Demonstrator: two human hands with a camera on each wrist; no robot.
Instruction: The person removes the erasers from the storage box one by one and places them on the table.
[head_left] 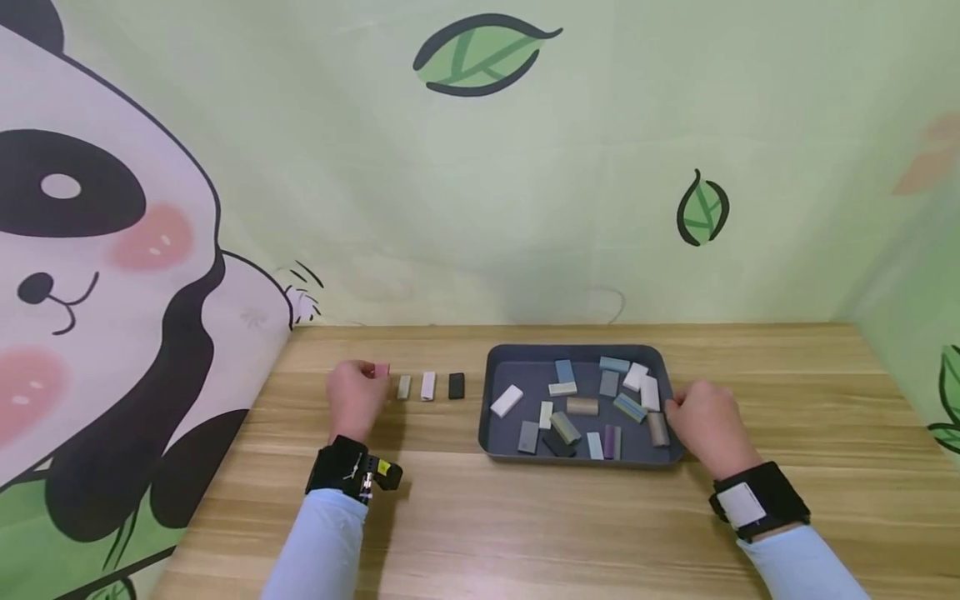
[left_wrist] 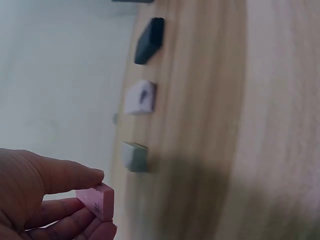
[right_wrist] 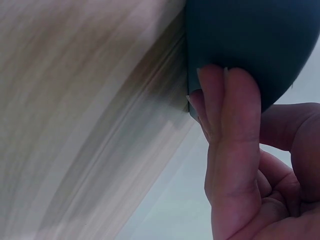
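Note:
My left hand (head_left: 355, 400) pinches a pink eraser (left_wrist: 102, 202) between thumb and fingers at the left of the table. Beside it stand a small grey-green eraser (head_left: 404, 387), a white eraser (head_left: 428, 387) and a black eraser (head_left: 457, 386), spaced out in a row. A dark grey tray (head_left: 585, 462) right of the row holds several loose erasers in white, grey, blue, brown and purple. My right hand (head_left: 708, 423) grips the tray's right wall. In the right wrist view the fingers (right_wrist: 240, 130) press its outside, with the thumb by the rim.
The wooden table (head_left: 525, 533) carries everything. Behind it hangs a pale green cloth (head_left: 570, 208) printed with leaves and a panda (head_left: 97, 250). Each wrist wears a black strap (head_left: 765, 500) with a device on it.

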